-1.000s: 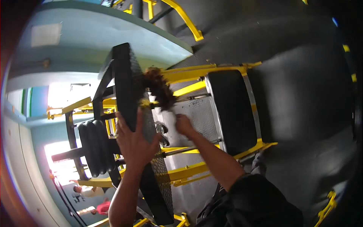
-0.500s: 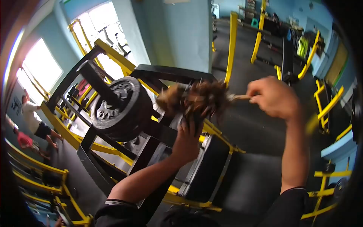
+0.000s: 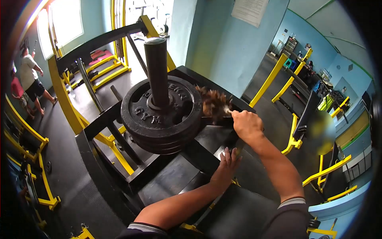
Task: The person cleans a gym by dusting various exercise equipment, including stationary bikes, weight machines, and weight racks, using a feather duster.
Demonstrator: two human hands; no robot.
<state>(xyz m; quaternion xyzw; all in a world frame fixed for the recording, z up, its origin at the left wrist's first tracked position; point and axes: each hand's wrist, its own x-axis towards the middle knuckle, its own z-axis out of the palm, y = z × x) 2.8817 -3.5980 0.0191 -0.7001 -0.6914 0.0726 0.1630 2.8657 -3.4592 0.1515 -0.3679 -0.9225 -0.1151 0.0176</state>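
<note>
My right hand is closed round the thin handle of a brown feather duster. The duster's feathers lie over the black frame, right beside the stack of black weight plates. A thick black post rises through the middle of the plates, and raised letters show on the top plate. Below the duster, my left hand is open, its fingers stretched out at the edge of the machine's black frame.
Yellow machine uprights stand at the left. Two people are by the far left window. A blue column with a paper sheet rises behind the machine. Benches with yellow legs stand at the right.
The feather duster has moved down against the plates and frame. My left hand has come away from the feathers and lowered to the frame. The view has turned and come closer to the plates.
</note>
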